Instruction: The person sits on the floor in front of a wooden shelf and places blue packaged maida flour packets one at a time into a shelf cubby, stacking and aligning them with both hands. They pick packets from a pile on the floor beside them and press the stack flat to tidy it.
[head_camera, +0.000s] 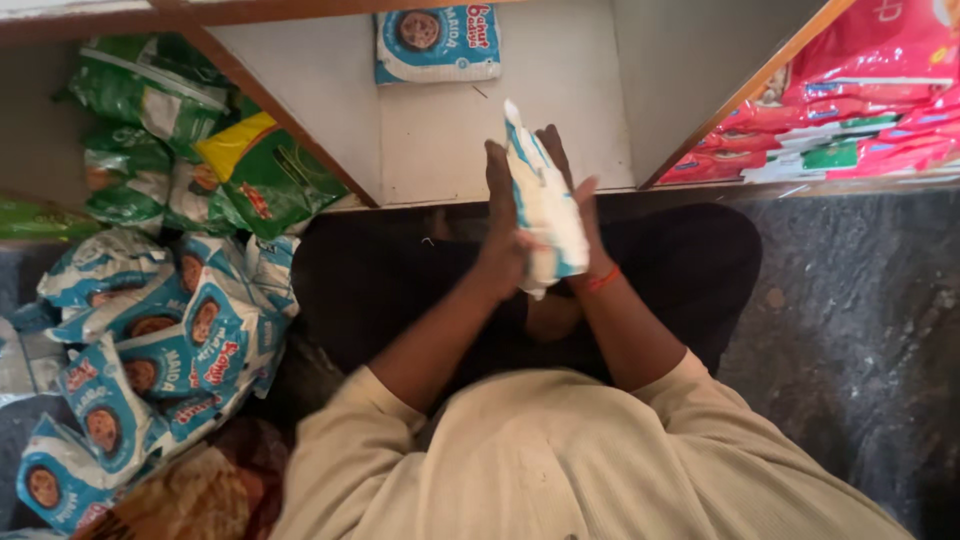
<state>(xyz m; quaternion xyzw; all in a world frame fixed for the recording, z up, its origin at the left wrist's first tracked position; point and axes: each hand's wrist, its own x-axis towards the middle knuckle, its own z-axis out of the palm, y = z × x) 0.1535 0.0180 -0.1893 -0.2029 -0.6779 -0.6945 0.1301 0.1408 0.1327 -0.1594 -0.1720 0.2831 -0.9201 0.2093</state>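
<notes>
pressing a blue-white packet (545, 205) between left hand (503, 235) and right hand (580, 215), fingers flat, before the bare shelf (440, 140).

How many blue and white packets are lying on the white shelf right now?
1. A single blue and white packet lies flat at the back of the white shelf. Another packet is pressed between both hands, not on the shelf.

This was a small grocery shop, seen at floor level. Low wooden-edged white shelf compartments (300, 90) held stock: one blue-and-white flour packet (437, 42) lay flat inside, stacked red and pink packets (860, 110) filled the right bay, and green plastic bags (160, 130) crowded the left. A heap of matching blue-and-white packets (150, 350) sat on the dark stone floor (850, 330).
</notes>
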